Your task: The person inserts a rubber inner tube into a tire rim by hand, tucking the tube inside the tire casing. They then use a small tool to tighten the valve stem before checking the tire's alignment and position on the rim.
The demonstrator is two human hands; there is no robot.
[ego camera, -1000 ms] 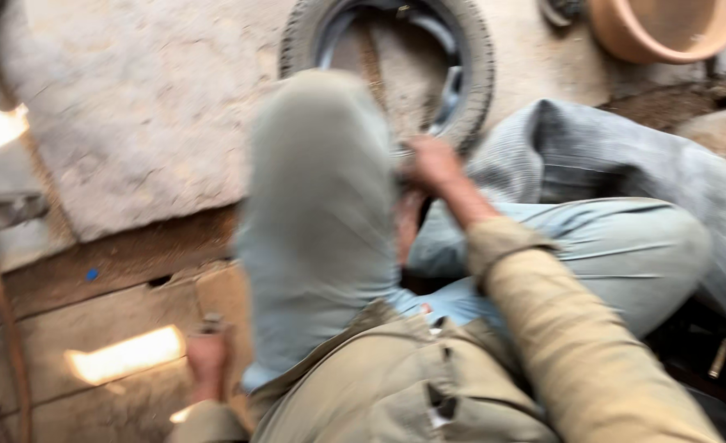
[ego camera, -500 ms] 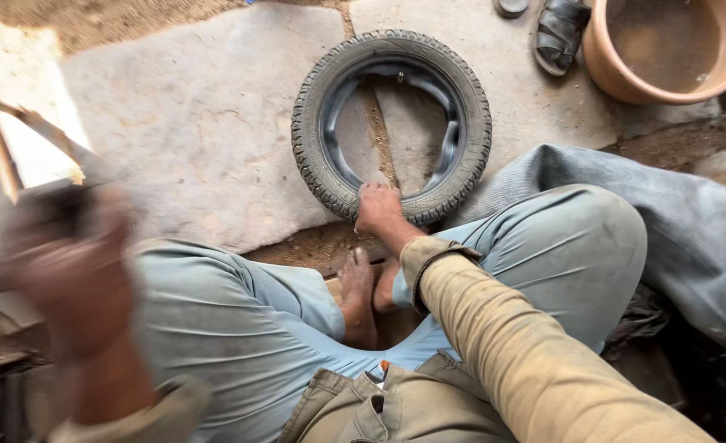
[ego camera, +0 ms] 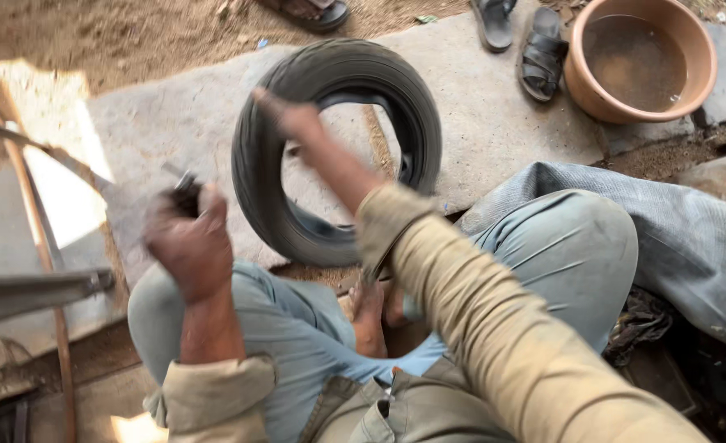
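Black rubber tyre [ego camera: 338,156] is being gripped at its upper left rim by the right hand [ego camera: 285,115], fingers wrapping the tread, blurred. Tyre is standing tilted up on its lower edge on the grey stone slab [ego camera: 494,123], just ahead of the person's knees, lower rim close to the bare feet [ego camera: 371,316].

Left hand [ego camera: 190,238] is hovering raised over the left knee, grip clenched into a fist around a small dark tool [ego camera: 186,187]; tool too blurred to say what kind.

Slab is lying on dusty brown dirt ground [ego camera: 133,33], outdoors, with bright sun patches at left. Terracotta-coloured basin [ego camera: 640,57] holding murky water is sitting at the slab's top right corner. Two dark sandals [ego camera: 523,41] are lying just left of the basin, another one [ego camera: 313,12] at the top edge. Grey cloth [ego camera: 675,230] is lying heaped at right beside the right knee. Metal bars [ego camera: 34,287] are crossing the left side.

Right arm in tan sleeve [ego camera: 494,328] is reaching forward and up across the body, elbow bent. Left forearm is standing near upright, sleeve pushed back. Person is sitting cross-legged in light blue trousers [ego camera: 560,254].
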